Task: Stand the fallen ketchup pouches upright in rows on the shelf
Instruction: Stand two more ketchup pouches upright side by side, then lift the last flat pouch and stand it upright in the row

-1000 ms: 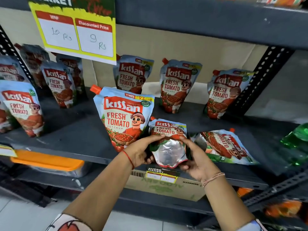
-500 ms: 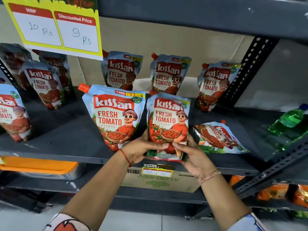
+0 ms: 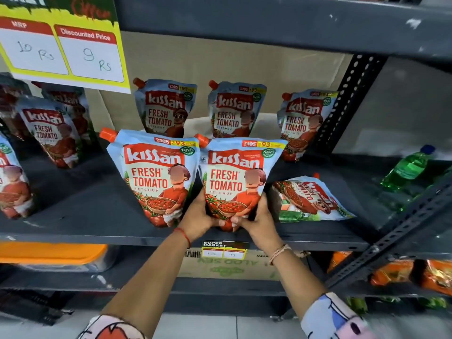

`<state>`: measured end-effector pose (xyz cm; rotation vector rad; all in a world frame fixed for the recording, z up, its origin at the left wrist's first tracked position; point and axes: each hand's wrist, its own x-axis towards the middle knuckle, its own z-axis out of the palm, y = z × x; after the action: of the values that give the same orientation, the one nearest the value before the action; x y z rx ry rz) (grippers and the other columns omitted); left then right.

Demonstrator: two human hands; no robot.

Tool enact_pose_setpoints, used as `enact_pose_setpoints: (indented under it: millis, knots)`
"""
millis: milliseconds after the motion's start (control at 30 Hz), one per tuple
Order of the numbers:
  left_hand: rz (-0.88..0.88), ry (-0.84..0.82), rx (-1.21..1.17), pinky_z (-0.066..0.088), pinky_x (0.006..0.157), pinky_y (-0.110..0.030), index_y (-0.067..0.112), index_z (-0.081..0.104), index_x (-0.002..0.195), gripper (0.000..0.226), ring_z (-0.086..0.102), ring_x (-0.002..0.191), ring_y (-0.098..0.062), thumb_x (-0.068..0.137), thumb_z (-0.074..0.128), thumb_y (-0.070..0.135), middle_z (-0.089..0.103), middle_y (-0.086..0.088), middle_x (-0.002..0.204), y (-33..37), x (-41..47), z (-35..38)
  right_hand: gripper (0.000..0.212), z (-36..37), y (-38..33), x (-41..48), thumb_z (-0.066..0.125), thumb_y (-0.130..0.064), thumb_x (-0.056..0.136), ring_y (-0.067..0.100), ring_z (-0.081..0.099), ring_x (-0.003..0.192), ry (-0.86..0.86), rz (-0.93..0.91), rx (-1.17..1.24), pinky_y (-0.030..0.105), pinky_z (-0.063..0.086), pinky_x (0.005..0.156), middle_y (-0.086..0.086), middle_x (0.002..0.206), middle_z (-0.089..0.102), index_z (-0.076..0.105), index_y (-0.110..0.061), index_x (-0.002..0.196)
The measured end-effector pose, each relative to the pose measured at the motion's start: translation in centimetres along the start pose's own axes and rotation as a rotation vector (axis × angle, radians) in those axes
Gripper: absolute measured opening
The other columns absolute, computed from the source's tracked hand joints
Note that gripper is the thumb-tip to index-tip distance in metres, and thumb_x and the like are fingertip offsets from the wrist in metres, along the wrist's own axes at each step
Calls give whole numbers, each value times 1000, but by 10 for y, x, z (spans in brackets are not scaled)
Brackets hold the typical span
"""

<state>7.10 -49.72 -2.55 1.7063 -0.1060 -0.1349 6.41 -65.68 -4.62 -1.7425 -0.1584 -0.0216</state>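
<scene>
A blue ketchup pouch with an orange cap stands upright at the front of the grey shelf. My left hand and my right hand clasp its base from either side. Right beside it on the left stands another upright pouch. To the right, one pouch lies flat on the shelf. Three upright pouches line the back: one at the left, one in the middle and one at the right. Several more stand at the far left.
A yellow price sign hangs from the upper shelf. A perforated black upright bounds the bay on the right, with a green bottle lying past it. Below are a cardboard box, an orange-lidded tub and orange packets.
The pouch in my hands was tipped back with its silver base showing; both hands have turned it upright and set it on the shelf beside the left front pouch.
</scene>
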Motion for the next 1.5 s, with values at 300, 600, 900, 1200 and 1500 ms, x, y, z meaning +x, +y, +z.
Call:
enact_pose_setpoints:
  millis: [300, 600, 900, 1200, 1500]
  knots:
    - [-45, 119, 92, 32, 110, -40, 16, 31, 135, 76, 41, 127, -20, 70, 69, 1, 48, 3, 125, -22, -14, 7, 70, 0, -2, -10, 76, -15, 70, 8, 51, 109, -8, 7, -137, 34, 43, 101, -18, 112, 53, 33, -23, 126]
    - [380, 300, 716, 27, 99, -26, 10, 44, 122, 44, 37, 108, -18, 80, 46, 26, 48, -9, 117, -39, -84, 74, 52, -40, -1, -78, 58, -58, 75, 19, 64, 75, 829, 80, 78, 29, 52, 69, 11, 92, 61, 50, -13, 100]
    - [184, 124, 421, 38, 103, -33, 9, 47, 124, 46, 46, 120, -26, 85, 49, 34, 53, -15, 125, -2, -54, 126, 26, -82, -26, -13, 67, -16, 80, 33, 59, 91, 571, 669, 694, 37, 53, 61, 25, 113, 60, 55, -5, 101]
    - [46, 165, 272, 33, 109, -46, 6, 37, 133, 60, 40, 128, -31, 88, 42, 44, 41, -21, 138, 10, -30, 149, 32, -138, -19, -25, 61, -29, 82, 23, 58, 73, 436, 740, 405, 34, 49, 54, 6, 84, 58, 52, -15, 109]
    - [-289, 87, -20, 51, 87, -41, 12, 49, 119, 63, 55, 109, -31, 77, 50, 59, 56, -13, 125, 34, 36, 151, 27, -155, -10, -35, 60, -24, 84, 22, 64, 64, 406, 693, 471, 29, 55, 40, 8, 88, 63, 54, -13, 109]
